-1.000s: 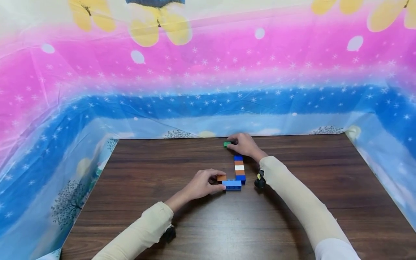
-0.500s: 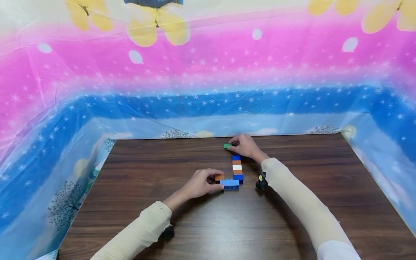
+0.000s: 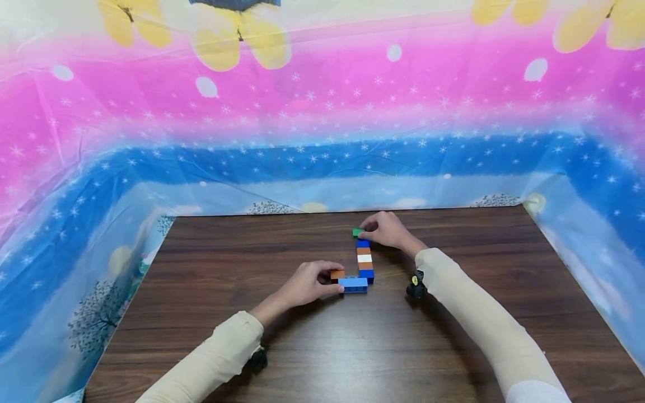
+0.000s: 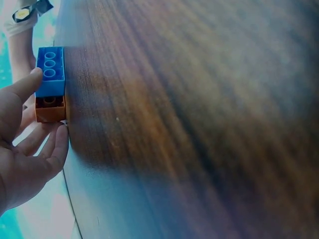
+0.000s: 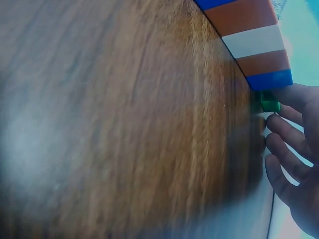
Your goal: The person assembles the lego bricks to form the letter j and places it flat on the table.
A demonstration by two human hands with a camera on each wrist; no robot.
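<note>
Toy building bricks form an L on the table. My left hand [image 3: 307,284] pinches the near left corner, with the thumb on a light blue brick [image 3: 354,286] and fingers behind an orange brick [image 3: 336,274]. In the left wrist view, tubes show in the open side of the light blue brick [image 4: 50,63]. From the right end a row runs away: dark blue, orange, a white brick [image 3: 364,258], orange, then a dark blue brick [image 3: 363,244]. My right hand [image 3: 387,229] pinches a small green brick [image 3: 356,232] right at that far end; fingers partly hide it.
The brown wooden table [image 3: 242,240] has its far edge just behind the right hand. A pink and blue patterned cloth [image 3: 312,112] hangs around its back and sides. A black camera [image 3: 416,284] is strapped at the right wrist, another at the left.
The right hand has brought the green brick nearer and to the right, up to the row's far end. The left hand keeps its hold on the near corner. The head view has shifted slightly.
</note>
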